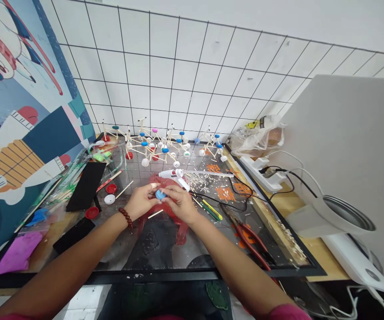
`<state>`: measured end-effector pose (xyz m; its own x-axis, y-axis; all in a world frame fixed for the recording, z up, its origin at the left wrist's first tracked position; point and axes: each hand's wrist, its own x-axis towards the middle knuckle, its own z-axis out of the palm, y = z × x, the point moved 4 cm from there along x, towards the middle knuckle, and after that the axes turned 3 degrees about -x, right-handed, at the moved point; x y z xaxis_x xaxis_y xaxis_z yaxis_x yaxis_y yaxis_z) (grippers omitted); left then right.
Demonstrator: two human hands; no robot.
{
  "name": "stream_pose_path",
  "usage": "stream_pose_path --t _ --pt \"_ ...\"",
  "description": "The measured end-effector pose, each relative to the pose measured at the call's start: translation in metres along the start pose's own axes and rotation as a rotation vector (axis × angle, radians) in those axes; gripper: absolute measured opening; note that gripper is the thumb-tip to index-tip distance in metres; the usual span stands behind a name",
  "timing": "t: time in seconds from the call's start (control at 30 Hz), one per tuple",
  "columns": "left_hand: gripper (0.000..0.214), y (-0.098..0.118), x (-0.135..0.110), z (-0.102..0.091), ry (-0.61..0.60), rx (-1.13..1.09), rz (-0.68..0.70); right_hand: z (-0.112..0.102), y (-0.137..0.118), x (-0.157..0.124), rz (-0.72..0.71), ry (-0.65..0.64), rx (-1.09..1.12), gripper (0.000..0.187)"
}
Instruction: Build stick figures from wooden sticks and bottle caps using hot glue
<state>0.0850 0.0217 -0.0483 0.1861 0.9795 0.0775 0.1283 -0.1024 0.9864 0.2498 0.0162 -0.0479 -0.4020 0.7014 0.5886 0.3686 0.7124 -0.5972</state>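
Okay, both hands close on one small blue plastic bottle cap: L hand and R hand pinch it betw fingertips, palms down, only a bit of its smooth round side showing. Dark wooden bead bracelet on L wrist. Just past the fingers, a white plastic hot glue gun lies on its side, w/ a long pale glue stick running off to the right. Under the hands, a glossy red shape, kind hard to tell. Loose wood shavings and cut orange foam pieces lie to the right, red-handled pliers nearer the edge. To the left: matte black foam sheet, red caps, white cap, and a clear plastic tub w/ green bits inside. Further on, stick-and-cap models stand in a cluster, white, red and blue caps joined by thin wooden sticks. All this sits on a black-framed glass top. Beyond it, white grid-lined tile wall; right side, white power strip and crumpled plastic bag.
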Motion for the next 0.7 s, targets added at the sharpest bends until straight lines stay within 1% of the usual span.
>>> stream_pose_path --t 0.3,0.43,0.53,0.63,0.7 --pt "0.054 -0.0022 -0.0001 0.0013 0.007 0.025 0.003 0.0006 -0.0005 0.0004 0.006 0.010 0.004 0.025" --pt "0.051 -0.0032 0.0006 0.0014 0.002 0.033 0.010 0.0019 0.0013 0.0003 0.003 -0.010 -0.005 0.026" --pt "0.048 -0.0023 0.0004 0.0018 -0.010 0.036 0.034 0.0021 0.0022 0.0003 -0.002 -0.007 -0.004 0.026" --pt "0.054 0.0008 -0.0013 0.0030 -0.020 0.071 0.069 -0.0004 0.0019 0.0007 0.020 0.017 0.057 0.025" --pt "0.059 0.0051 -0.0035 0.0042 -0.018 0.152 0.149 -0.0034 0.0019 0.0011 0.078 0.037 0.126 0.034"
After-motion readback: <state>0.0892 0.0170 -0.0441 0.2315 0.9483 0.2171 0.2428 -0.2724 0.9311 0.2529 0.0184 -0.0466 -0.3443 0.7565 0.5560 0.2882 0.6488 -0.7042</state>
